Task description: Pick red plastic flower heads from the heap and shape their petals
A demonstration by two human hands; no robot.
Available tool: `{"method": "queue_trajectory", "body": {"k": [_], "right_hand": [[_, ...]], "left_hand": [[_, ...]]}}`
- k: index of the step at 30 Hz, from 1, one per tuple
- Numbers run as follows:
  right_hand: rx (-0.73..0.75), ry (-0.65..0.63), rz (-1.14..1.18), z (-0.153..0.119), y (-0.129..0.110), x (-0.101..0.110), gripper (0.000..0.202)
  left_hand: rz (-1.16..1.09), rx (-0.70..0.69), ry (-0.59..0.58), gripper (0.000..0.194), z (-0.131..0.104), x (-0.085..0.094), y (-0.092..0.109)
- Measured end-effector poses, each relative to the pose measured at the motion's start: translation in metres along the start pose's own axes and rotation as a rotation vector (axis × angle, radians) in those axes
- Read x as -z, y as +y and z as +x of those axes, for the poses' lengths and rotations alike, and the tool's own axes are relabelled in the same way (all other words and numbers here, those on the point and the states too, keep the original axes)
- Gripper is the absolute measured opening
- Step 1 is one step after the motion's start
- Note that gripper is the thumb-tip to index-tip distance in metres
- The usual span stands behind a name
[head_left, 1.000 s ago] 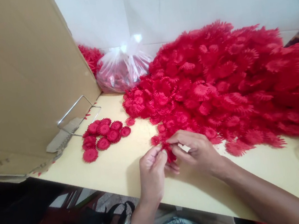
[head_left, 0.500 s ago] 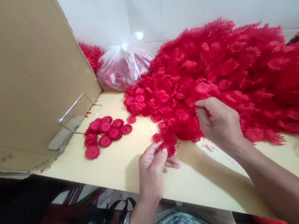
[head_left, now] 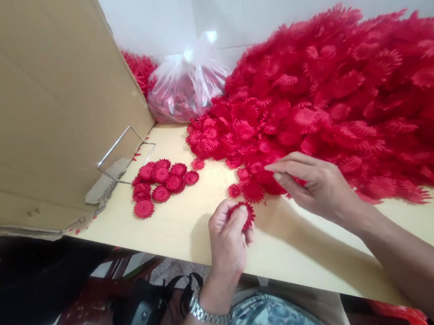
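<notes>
The left hand [head_left: 227, 236] pinches a red toothed disc [head_left: 244, 215] — the right hand [head_left: 315, 183], fingertips narrowly parted, hovers by the big red pile [head_left: 337, 97].

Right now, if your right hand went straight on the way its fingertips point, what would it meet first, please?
The right hand would probably first meet the red flower-shaped pieces at the near left edge of the big pile, though the hand's height above them is unclear.
</notes>
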State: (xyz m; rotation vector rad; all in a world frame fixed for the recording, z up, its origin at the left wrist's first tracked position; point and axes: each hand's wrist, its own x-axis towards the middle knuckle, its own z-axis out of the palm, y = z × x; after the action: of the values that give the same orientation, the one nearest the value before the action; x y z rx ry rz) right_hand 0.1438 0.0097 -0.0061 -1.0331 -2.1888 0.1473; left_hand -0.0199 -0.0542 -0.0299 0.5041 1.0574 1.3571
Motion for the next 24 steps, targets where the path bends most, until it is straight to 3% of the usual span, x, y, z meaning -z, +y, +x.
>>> {"method": "queue_trajectory", "body": {"k": [6, 15, 19, 21, 24], "right_hand": [[-0.092, -0.189, 0.369, -0.007, -0.027, -0.007, 0.016], [-0.074, -0.369, 0.379, -0.002, -0.032, -0.011, 0.015], [-0.033, -0.313, 0.381, -0.006, -0.032, -0.014, 0.023], [-0.126, -0.237, 0.387, -0.008, -0.031, -0.014, 0.023], [-0.266, -0.04, 0.242, -0.003, -0.021, -0.013, 0.02]], "left_hand": [[0.054, -0.033, -0.002, 0.028, 0.0, 0.0, -0.006], [0.261, -0.067, -0.093, 0.042, 0.001, 0.005, -0.012], [0.331, -0.072, -0.206, 0.033, 0.0, 0.011, -0.011], [0.282, -0.036, -0.234, 0.028, 0.0, 0.012, -0.011], [0.156, -0.016, -0.178, 0.026, 0.001, 0.011, -0.009]]}}
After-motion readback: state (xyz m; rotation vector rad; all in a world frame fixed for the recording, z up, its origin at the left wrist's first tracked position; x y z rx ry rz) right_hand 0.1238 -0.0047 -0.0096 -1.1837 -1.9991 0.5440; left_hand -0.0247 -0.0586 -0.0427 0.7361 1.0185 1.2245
